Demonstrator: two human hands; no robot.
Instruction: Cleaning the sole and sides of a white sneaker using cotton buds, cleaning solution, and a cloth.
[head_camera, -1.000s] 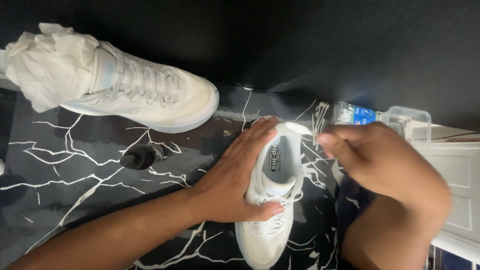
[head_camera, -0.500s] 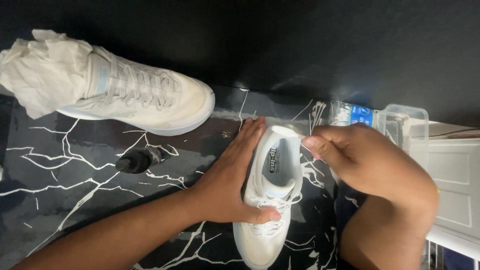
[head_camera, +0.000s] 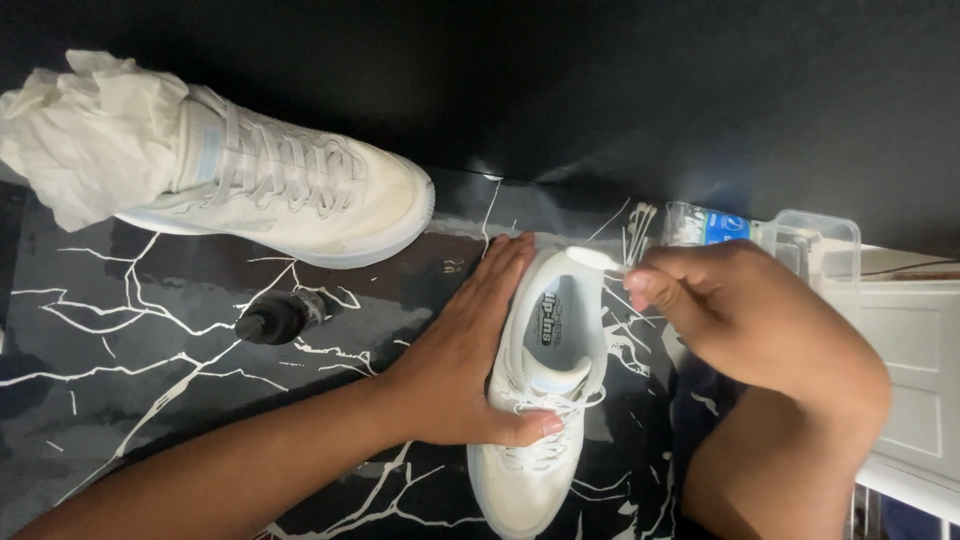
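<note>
A white sneaker stands on a black surface with white crack-like veins, its heel pointing away from me. My left hand lies flat along the sneaker's left side, thumb across the laces, holding it still. My right hand pinches a thin white-tipped cotton swab, and the tip touches the sneaker's heel rim.
A second white sneaker, stuffed with crumpled white paper, lies at the upper left. A small dark bottle lies on its side between the shoes. A clear plastic box with cotton swabs sits at the upper right, by a white panel.
My right hand has moved left from the swab box to the sneaker's heel, and the white swab tip now shows at the rim. The left hand stays on the shoe.
</note>
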